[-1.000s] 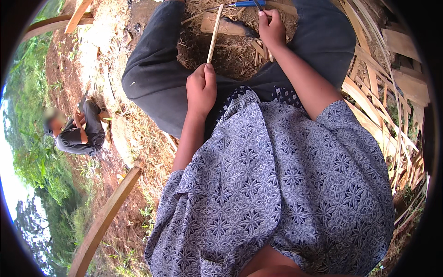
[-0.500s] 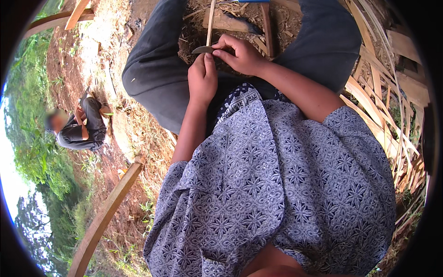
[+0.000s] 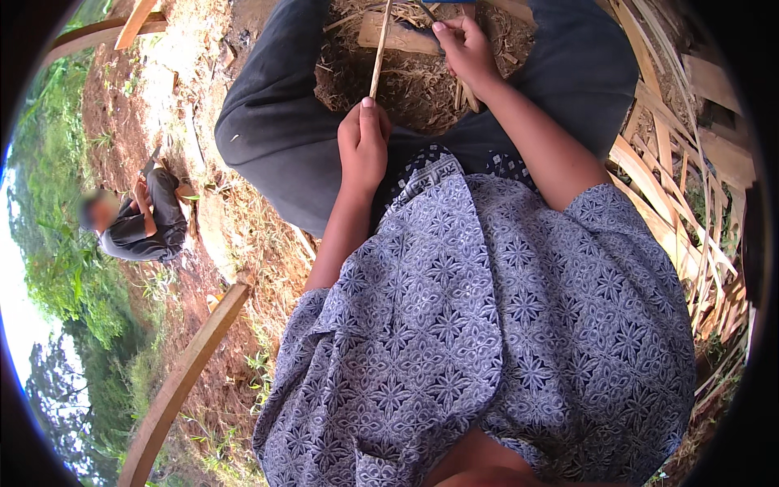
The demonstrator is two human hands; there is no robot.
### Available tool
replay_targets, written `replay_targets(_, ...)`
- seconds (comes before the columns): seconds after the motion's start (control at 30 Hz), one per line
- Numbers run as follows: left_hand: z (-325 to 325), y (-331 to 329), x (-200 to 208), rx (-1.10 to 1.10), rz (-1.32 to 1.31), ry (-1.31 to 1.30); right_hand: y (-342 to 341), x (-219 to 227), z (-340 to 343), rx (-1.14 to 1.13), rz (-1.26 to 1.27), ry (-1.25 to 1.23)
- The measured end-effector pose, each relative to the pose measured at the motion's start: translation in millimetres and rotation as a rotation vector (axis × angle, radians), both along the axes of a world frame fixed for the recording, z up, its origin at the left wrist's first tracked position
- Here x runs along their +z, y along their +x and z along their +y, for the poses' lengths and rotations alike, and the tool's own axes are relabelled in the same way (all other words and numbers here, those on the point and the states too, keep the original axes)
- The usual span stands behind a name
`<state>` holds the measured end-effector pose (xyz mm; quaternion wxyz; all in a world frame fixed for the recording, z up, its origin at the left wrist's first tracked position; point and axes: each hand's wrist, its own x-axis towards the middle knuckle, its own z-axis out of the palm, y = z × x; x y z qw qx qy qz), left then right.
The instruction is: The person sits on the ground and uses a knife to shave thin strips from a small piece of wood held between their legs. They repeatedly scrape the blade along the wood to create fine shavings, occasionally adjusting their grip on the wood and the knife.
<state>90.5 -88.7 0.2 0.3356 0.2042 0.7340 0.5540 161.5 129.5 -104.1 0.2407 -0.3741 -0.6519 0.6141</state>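
My left hand (image 3: pixel 364 146) is closed on the lower end of a thin, pale wooden strip (image 3: pixel 380 57), thumb along it. The strip runs away from me and leaves the view at the top edge. My right hand (image 3: pixel 471 55), apart from the strip to its right, is closed on a knife. Only a short dark piece of its blade (image 3: pixel 425 10) shows beyond the thumb; the fingers hide the handle. Beneath and beyond my hands lies a wood block (image 3: pixel 389 34) with a dark, charred-looking patch, between my spread legs.
Shavings (image 3: pixel 349 77) cover the ground between my legs. A blue object (image 3: pixel 442 2) shows at the top edge. Split wooden strips (image 3: pixel 657 195) are piled on my right. At left stands a curved wooden beam (image 3: pixel 187 381); farther off, another person (image 3: pixel 150 215) sits holding a blade.
My right hand has moved away from my left, forward and to the right, taking the knife off the strip. My left hand has shifted slightly right, and the strip's near end now shows more tilt.
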Motion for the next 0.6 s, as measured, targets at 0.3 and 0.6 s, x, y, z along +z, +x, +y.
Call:
replay_targets(0.3, 20, -34, 3, -0.096, 0.109, -0.357, -7, -5, -10, 0.122, 0.012, -0.099)
replay_targets(0.6, 53, -99, 25, -0.101, 0.715, -0.339, -10, 9, 15, -0.057, 0.007, -0.371)
